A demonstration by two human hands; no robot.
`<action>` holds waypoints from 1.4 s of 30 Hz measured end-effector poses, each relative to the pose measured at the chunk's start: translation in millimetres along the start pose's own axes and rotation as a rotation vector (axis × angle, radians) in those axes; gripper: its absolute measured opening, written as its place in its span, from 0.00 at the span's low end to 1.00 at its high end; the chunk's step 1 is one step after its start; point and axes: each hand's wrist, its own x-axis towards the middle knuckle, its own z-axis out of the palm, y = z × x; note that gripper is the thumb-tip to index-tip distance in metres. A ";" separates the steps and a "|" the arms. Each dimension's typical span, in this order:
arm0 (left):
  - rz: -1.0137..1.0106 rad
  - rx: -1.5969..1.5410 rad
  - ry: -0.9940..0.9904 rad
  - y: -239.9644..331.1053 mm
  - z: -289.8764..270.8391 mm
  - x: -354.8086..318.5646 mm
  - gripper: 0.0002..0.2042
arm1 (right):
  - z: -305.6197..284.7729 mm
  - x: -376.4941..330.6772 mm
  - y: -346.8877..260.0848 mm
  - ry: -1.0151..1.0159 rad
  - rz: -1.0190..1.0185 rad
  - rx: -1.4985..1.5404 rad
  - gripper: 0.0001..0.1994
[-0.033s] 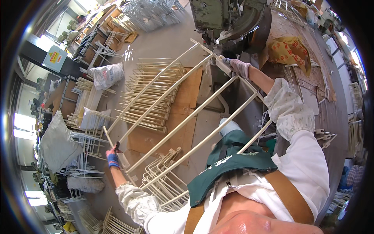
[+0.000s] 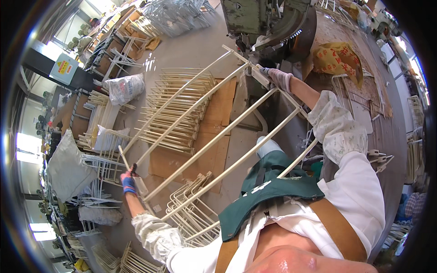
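I hold a long cream-coloured metal frame [image 2: 214, 141] of parallel tubes across my front. My left hand [image 2: 129, 180], in a blue and red glove, grips the frame's end bar at the lower left. My right hand [image 2: 278, 78], in a pale glove, grips the opposite end bar at the upper right, close to a green machine [image 2: 268, 20]. The frame slants from lower left to upper right above the floor. I wear a green apron and patterned sleeve covers.
A stack of similar cream frames [image 2: 175, 111] lies on brown cardboard [image 2: 214, 118] on the floor. More wire frames [image 2: 191, 214] lie near my legs. White sacks [image 2: 125, 87] and racks stand at the left. A worn bench [image 2: 364, 91] with a yellow bag [image 2: 339, 59] is at the right.
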 end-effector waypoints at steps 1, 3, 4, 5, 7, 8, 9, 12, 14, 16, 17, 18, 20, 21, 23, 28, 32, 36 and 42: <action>-0.045 -0.052 -0.012 18.1 -11.7 6.2 0.20 | 3.6 -1.4 -2.6 -0.004 -0.003 0.003 0.17; -0.045 -0.086 -0.041 46.6 -29.9 20.2 0.18 | 8.3 -1.6 -4.3 -0.007 -0.005 0.012 0.17; 0.003 -0.066 -0.059 58.2 -35.2 24.2 0.17 | 8.6 -3.4 -3.4 -0.007 -0.008 0.020 0.17; 0.059 -0.002 -0.019 62.8 -46.3 37.5 0.16 | 12.1 -1.5 -3.8 -0.021 -0.013 0.031 0.16; -0.022 -0.103 -0.017 72.3 -56.5 49.9 0.13 | 17.7 -1.0 -1.3 -0.035 -0.018 0.052 0.16; -0.070 -0.157 -0.017 80.4 -54.4 53.4 0.13 | 17.5 -0.7 -1.6 -0.037 -0.021 0.058 0.16; -0.060 -0.134 -0.005 85.7 -53.6 53.6 0.13 | 17.3 -0.5 -1.8 -0.038 -0.025 0.066 0.16; -0.061 -0.094 0.007 103.7 -41.4 46.5 0.13 | 15.5 -1.1 -1.1 -0.032 -0.029 0.079 0.16; -0.094 -0.124 0.012 106.0 -37.5 47.5 0.13 | 16.3 -2.8 1.8 -0.032 -0.032 0.095 0.16; -0.022 0.010 -0.003 107.8 -35.8 43.7 0.14 | 17.1 -2.1 3.7 -0.038 -0.033 0.102 0.16; -0.028 -0.018 -0.002 102.7 -38.8 45.4 0.14 | 18.3 -0.6 3.8 -0.043 -0.034 0.108 0.16; -0.034 -0.045 -0.001 97.6 -41.4 46.8 0.14 | 19.9 0.9 3.7 -0.049 -0.037 0.108 0.16; 0.016 -0.091 -0.042 98.1 -36.3 49.7 0.12 | 16.3 0.8 3.0 -0.040 -0.040 0.110 0.16; -0.005 -0.087 -0.031 97.0 -34.1 49.8 0.11 | 16.9 -0.5 5.4 -0.036 -0.036 0.115 0.16; 0.004 -0.142 -0.077 90.8 -38.2 54.7 0.10 | 20.7 -0.7 6.7 -0.038 -0.029 0.120 0.16; 0.041 -0.068 -0.075 81.8 -36.2 66.8 0.09 | 20.3 -2.0 2.7 -0.028 -0.004 0.135 0.15; 0.074 -0.267 -0.092 27.9 -78.1 85.1 0.18 | 35.4 -34.9 -17.4 -0.037 0.095 0.251 0.15; 0.141 0.068 0.090 -8.5 -102.8 67.1 0.21 | 48.8 -41.4 -8.1 -0.088 0.019 0.462 0.15; 0.146 -0.277 0.059 -34.7 -129.4 30.1 0.16 | 63.7 6.3 -22.1 0.079 -0.319 0.104 0.15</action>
